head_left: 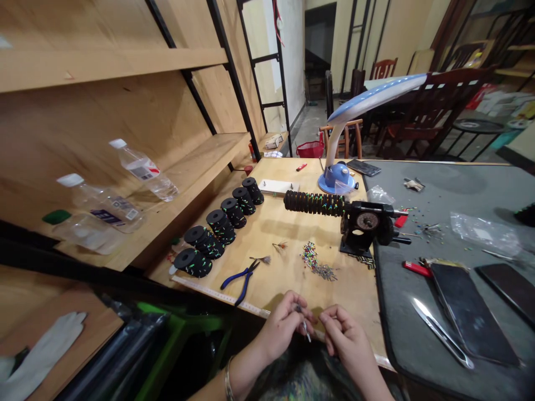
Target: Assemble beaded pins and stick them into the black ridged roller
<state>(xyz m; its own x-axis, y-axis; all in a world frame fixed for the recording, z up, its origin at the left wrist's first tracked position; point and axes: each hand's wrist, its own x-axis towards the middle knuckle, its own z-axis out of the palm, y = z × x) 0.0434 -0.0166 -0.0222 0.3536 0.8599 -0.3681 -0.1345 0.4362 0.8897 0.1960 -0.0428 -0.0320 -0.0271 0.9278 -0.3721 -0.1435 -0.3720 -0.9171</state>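
Observation:
At the table's front edge, my left hand is closed around a small, thin silvery metal piece with a dark upper end. My right hand is close beside it on the right, thumb and forefinger pinched; whatever is between them is too small to make out. Beyond the hands lie a pile of coloured beads and a heap of short metal pins. Blue-handled pliers rest to the left, near small feathery tufts.
Several black foam spools line the left side. A black crank device carries a ridged foam roll at the back, below a blue lamp. Tweezers and phones lie on the grey mat. Bottles occupy the left shelf.

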